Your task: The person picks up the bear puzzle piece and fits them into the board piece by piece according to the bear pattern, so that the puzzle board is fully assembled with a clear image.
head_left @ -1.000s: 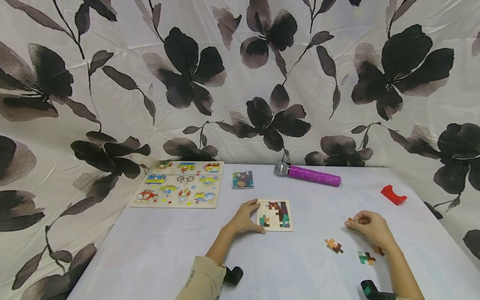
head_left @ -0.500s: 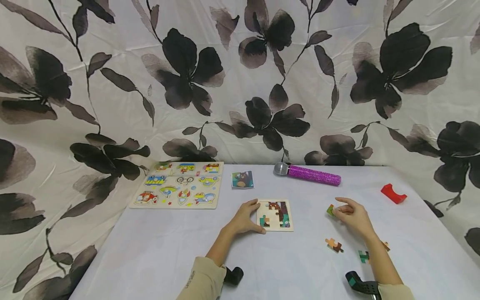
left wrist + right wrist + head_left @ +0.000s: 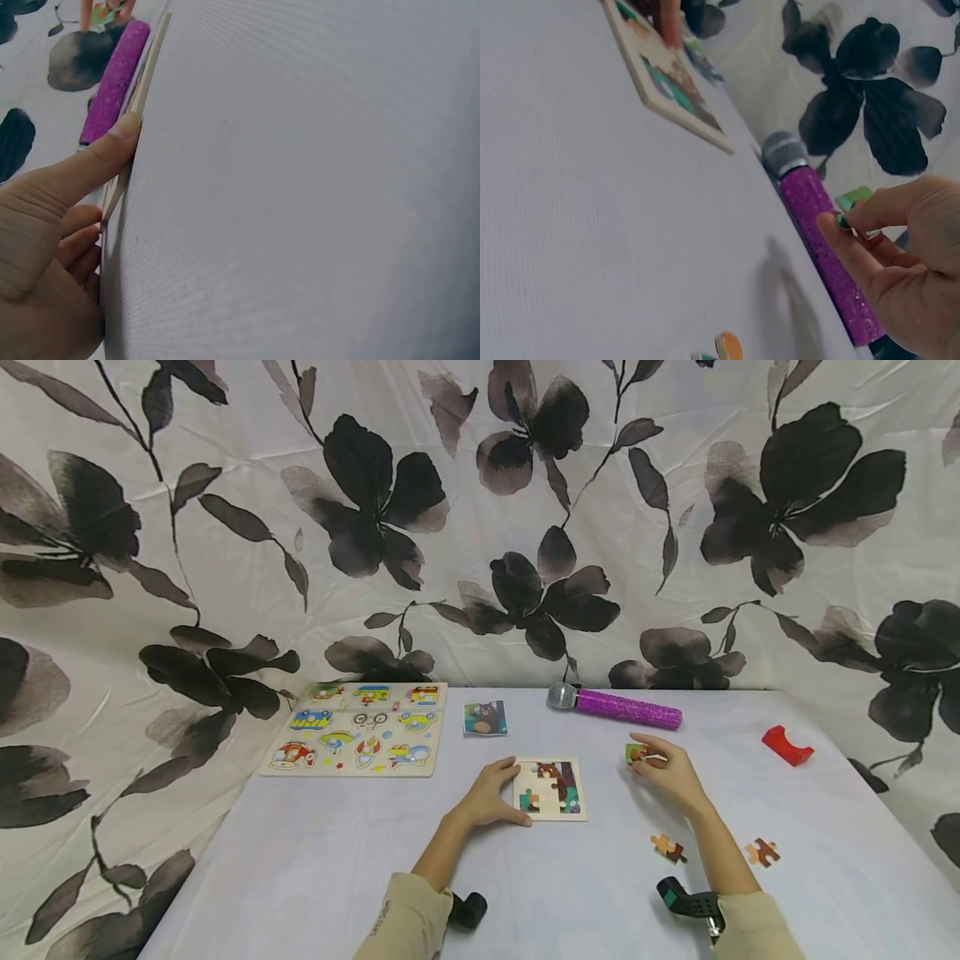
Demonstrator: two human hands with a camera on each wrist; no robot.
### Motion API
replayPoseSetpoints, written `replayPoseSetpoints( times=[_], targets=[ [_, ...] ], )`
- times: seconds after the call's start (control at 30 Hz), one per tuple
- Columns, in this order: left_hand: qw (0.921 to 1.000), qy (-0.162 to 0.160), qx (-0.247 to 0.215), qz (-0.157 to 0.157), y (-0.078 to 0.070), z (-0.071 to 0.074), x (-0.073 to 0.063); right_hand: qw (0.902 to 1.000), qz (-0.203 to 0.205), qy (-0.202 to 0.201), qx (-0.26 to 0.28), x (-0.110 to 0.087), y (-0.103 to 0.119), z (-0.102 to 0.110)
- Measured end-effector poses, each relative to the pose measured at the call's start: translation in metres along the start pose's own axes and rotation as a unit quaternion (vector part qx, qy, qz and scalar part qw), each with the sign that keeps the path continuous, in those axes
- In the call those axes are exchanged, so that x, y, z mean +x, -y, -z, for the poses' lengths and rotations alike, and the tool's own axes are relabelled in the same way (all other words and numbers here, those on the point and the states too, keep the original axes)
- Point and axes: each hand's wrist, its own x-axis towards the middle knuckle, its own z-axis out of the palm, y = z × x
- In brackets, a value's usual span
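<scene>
My left hand (image 3: 489,795) holds a small square wooden jigsaw tray (image 3: 529,779) by its left side, with the thumb at the near edge. Several brown and teal pieces lie in the tray along its top, right side and lower left corner; the rest shows bare wood. To the right of the tray, my right hand (image 3: 671,777) pinches a green puzzle piece (image 3: 634,752) between thumb and fingers, raised above the table in the right wrist view. Nearer me on the cloth lie an orange-and-brown puzzle piece (image 3: 669,848) and another brown puzzle piece (image 3: 763,852). The right forearm hides part of the table.
Behind the tray is a small bear picture card (image 3: 486,719). A purple glitter microphone (image 3: 628,709) lies at the back. Far left sits a vehicle puzzle board (image 3: 420,772); a red curved block (image 3: 787,748) lies at right. A floral curtain (image 3: 525,527) hangs behind.
My right hand has picked up the green piece and moved left with it, toward the tray. A teal puzzle piece is now hidden by the right forearm. My left hand stays on the tray.
</scene>
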Motion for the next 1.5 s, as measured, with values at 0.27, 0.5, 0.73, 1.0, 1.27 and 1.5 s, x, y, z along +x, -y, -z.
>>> replayPoseSetpoints(
  times=[0.27, 0.5, 0.73, 1.0, 1.27, 1.5],
  targets=[
    [0.9999, 0.004, 0.010, 0.000, 0.000, 0.000, 0.001, 0.9994, 0.013, -0.012, 0.030, 0.010, 0.006, -0.017],
    [1.0000, 0.005, 0.004, 0.004, -0.001, 0.000, 0.000, 0.9958, 0.019, -0.014, 0.088, 0.015, 0.010, -0.030],
    [0.9999, 0.007, -0.007, 0.012, -0.001, 0.001, 0.000, 0.9974, 0.045, 0.001, 0.056, 0.021, 0.013, -0.045],
    [1.0000, 0.006, -0.002, -0.002, 0.000, 0.001, 0.000, 0.9962, 0.076, 0.034, -0.025, 0.032, 0.020, -0.083],
    [1.0000, 0.004, -0.002, -0.004, 0.001, 0.000, 0.001, 0.9718, 0.143, 0.125, -0.141, 0.044, 0.032, -0.110],
    [0.9999, 0.007, -0.002, 0.007, 0.001, 0.001, 0.000, 0.9537, 0.143, 0.168, -0.204, 0.049, 0.037, -0.120]
  ],
)
